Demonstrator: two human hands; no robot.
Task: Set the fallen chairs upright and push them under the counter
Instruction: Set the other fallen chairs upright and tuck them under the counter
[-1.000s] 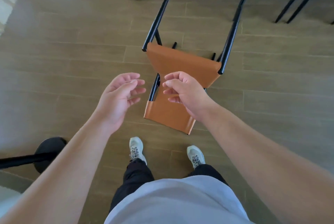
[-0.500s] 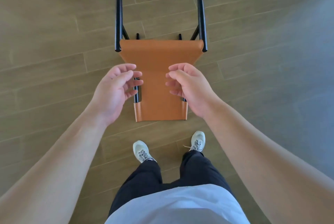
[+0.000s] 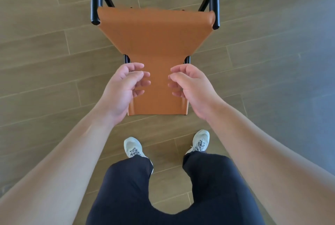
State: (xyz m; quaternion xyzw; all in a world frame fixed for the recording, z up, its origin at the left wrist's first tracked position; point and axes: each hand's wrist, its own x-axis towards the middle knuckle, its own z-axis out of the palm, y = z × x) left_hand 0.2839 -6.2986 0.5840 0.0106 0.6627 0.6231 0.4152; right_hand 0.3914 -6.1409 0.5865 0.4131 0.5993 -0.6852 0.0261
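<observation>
Floor point(image 3: 45, 57): wood-look planks in a muted olive-brown, laid in long courses running roughly left to right and slanting a little across the head view. Thin pale joint lines point(image 3: 67, 42) separate the planks; end joints are staggered from course to course. Finish: matte, faint grain streaks. Light: soft and even over the left and middle of the floor. Shaded zone point(image 3: 293, 72): a broad grey-blue cast covers the right side of the floor, its edge diffuse, with plank joints visible through it. No walls, windows or other furniture in view.
</observation>
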